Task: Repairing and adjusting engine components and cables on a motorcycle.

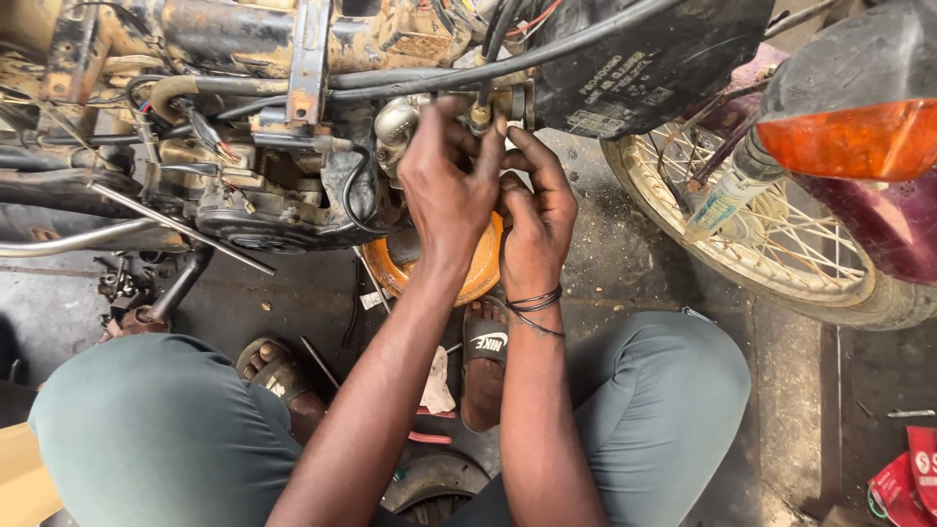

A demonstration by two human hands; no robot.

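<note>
While both hands work at the carburetor, it sits on the motorcycle engine.
Left hand and right hand pinch its brass fitting just right of the carburetor; seemingly midway, hoses hanging loose.

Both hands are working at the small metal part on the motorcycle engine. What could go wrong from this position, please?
1. Both the left hand and the right hand crowd the carburettor among black hoses; a finger might get pinched or a hose pulled loose.
2. Any small piece that slips could miss the orange bowl below and be lost on the dirty floor.
3. The feet wear open sandals, so a dropped part could hurt the toes.
</note>
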